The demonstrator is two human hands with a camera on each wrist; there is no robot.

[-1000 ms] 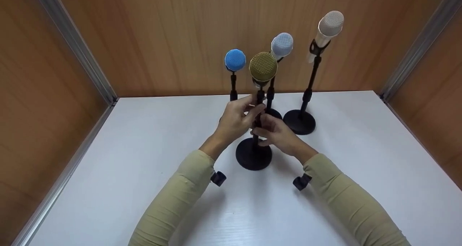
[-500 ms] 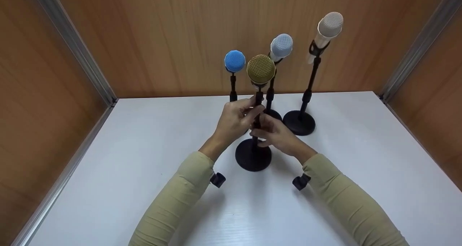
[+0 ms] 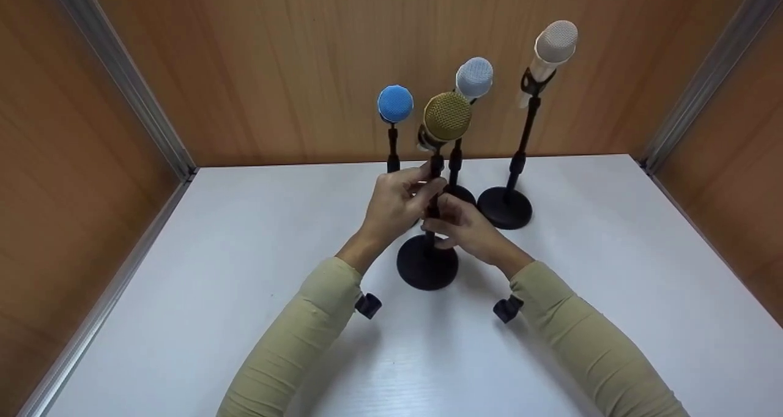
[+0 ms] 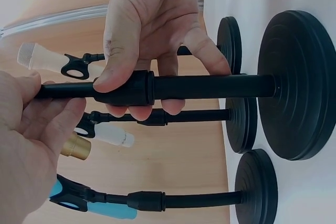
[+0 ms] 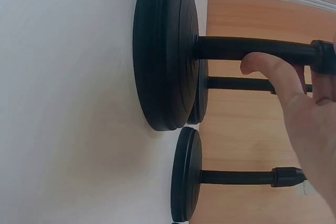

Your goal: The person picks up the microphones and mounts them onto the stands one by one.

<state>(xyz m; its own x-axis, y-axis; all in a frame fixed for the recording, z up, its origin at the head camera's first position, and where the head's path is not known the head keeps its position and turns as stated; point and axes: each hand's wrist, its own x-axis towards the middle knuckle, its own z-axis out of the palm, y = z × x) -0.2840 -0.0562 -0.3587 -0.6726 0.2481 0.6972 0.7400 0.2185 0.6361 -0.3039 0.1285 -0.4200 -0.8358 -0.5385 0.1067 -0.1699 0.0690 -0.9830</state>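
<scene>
A gold-headed microphone [image 3: 448,117] sits in the clip atop a black desk stand, whose round base [image 3: 427,263] rests on the white table. My left hand [image 3: 394,208] pinches the stand's thin upper rod [image 4: 63,89] just below the microphone. Lower down, my right hand [image 3: 468,228] grips the height collar [image 4: 126,87], thumb on one side and fingertips on the other. One right finger also touches the thicker lower tube [image 5: 226,48]. Behind the hands, a blue microphone [image 3: 395,104] and a pale-blue microphone [image 3: 474,77] stand on similar stands.
A white microphone [image 3: 555,43] on a taller stand is at the back right, its base [image 3: 504,208] close to the pale-blue one's. A wooden panel [image 3: 275,68] closes off the back of the white table [image 3: 244,252], with wooden side panels left and right.
The gold microphone head swings a little left, then back right, and its clip now shows more on the left. Both hands keep their hold at nearly the same place.
</scene>
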